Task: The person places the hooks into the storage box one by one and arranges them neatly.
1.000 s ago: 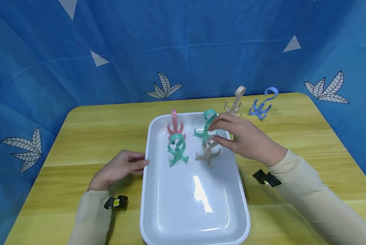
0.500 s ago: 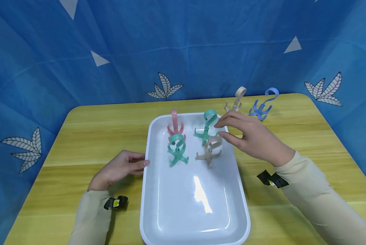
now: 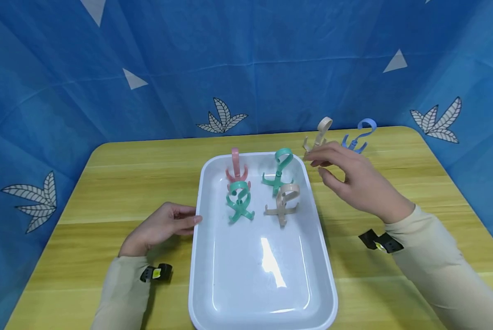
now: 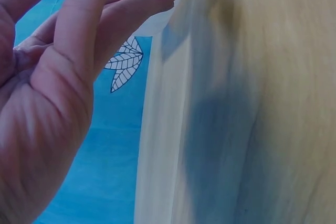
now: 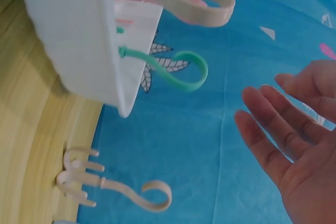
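Observation:
My left hand [image 3: 160, 229] holds the left rim of a white tray [image 3: 219, 293], its thumb lapping over the edge; straight fingers lie against the outer wall in the left wrist view. My right hand [image 3: 353, 178] is in the air past the tray's right rim, fingers loosely bent and nothing held. Four-pronged plastic hooks stand in the tray: a pink hook [image 3: 236, 167], a green hook [image 3: 240, 206], another green hook [image 3: 278, 174] and a beige hook [image 3: 281, 211]. Beyond my right fingers stands a second beige hook [image 5: 126, 187]; my hand partly covers a blue hook [image 3: 366, 130] behind it.
The wooden table [image 3: 139, 178] carries the tray, and its back edge meets a blue curtain [image 3: 168, 68] with leaf and triangle prints. A black strap [image 3: 380, 241] is on the right sleeve, another strap [image 3: 157, 273] on the left.
My right hand has let go of the beige hook in the tray and moved right over the rim toward the two hooks at the back. The left hand has stayed put.

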The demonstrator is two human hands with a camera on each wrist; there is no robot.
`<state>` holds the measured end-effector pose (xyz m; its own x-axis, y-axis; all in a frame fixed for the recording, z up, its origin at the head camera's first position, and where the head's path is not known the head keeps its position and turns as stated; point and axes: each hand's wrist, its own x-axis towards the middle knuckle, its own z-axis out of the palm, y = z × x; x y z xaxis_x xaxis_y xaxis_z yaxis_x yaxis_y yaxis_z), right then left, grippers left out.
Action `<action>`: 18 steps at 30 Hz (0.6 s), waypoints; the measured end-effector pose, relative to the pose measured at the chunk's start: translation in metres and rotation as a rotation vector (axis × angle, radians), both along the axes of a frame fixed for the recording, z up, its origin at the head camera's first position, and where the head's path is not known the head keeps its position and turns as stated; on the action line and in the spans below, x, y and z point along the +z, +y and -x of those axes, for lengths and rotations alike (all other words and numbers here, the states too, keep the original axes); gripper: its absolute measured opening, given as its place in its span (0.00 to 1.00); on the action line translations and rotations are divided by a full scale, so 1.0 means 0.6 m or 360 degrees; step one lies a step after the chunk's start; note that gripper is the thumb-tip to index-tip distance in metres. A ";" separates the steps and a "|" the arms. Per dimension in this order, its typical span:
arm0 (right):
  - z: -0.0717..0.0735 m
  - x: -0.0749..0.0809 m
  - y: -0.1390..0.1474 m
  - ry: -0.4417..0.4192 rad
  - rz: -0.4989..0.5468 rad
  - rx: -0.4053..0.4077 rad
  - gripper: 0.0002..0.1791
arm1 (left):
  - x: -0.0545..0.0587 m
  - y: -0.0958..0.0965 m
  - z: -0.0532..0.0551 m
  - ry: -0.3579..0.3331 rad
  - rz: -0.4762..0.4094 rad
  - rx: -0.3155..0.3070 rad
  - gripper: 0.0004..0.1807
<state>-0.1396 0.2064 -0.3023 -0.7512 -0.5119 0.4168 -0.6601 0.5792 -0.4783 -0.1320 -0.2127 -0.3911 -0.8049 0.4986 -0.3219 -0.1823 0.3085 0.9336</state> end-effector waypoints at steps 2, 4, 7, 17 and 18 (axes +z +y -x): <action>0.001 -0.004 0.007 -0.0006 0.0015 -0.0023 0.24 | -0.003 0.001 -0.001 0.0004 -0.0003 0.0011 0.25; 0.002 -0.007 0.014 -0.0024 0.0035 -0.0050 0.26 | -0.005 0.002 -0.001 0.0007 -0.0012 0.0021 0.25; 0.002 -0.010 0.022 -0.0062 0.0040 -0.0117 0.26 | -0.007 0.001 -0.002 0.0003 -0.0026 0.0041 0.25; -0.003 -0.009 0.037 -0.0202 -0.0014 -0.0376 0.14 | -0.009 0.000 -0.001 0.0001 -0.0042 0.0063 0.26; -0.003 -0.010 0.039 -0.0191 -0.0023 -0.0379 0.13 | -0.009 0.001 -0.001 0.0003 -0.0039 0.0060 0.25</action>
